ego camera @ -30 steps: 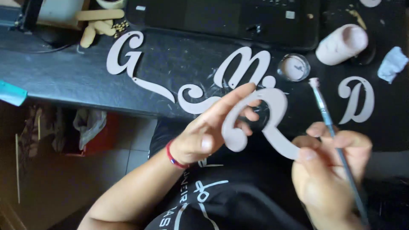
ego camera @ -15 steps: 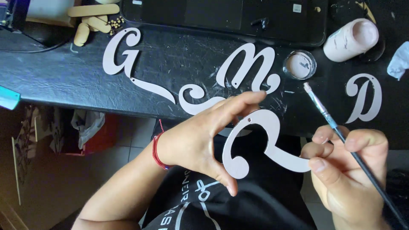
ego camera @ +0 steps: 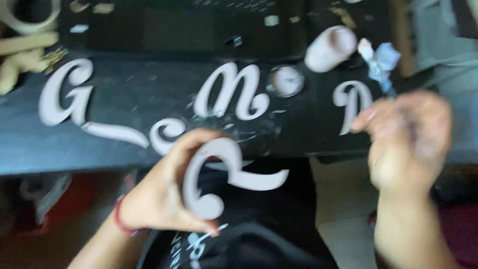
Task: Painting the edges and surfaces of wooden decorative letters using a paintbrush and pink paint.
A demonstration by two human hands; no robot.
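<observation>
My left hand [ego camera: 159, 192] grips a curly white cut-out letter [ego camera: 219, 174], held above my lap just in front of the dark table edge. My right hand [ego camera: 406, 142] is raised at the right and blurred by motion; its fingers are closed around a thin paintbrush that the blur mostly hides. On the black table [ego camera: 139, 94] lie other white cut-out letters: a G with a long tail [ego camera: 67, 97], an M [ego camera: 231, 92] and a D [ego camera: 353, 99].
A small round open jar [ego camera: 286, 80] sits between the M and the D. A pale pink tub [ego camera: 329, 47] lies on its side behind it, with a crumpled blue-white rag [ego camera: 381, 60] to its right. Wooden shapes [ego camera: 22, 55] rest at the far left.
My right hand has lifted up and toward the table with the brush, now blurred. My left hand has turned the curly letter and lowered it slightly. The view has shifted right.
</observation>
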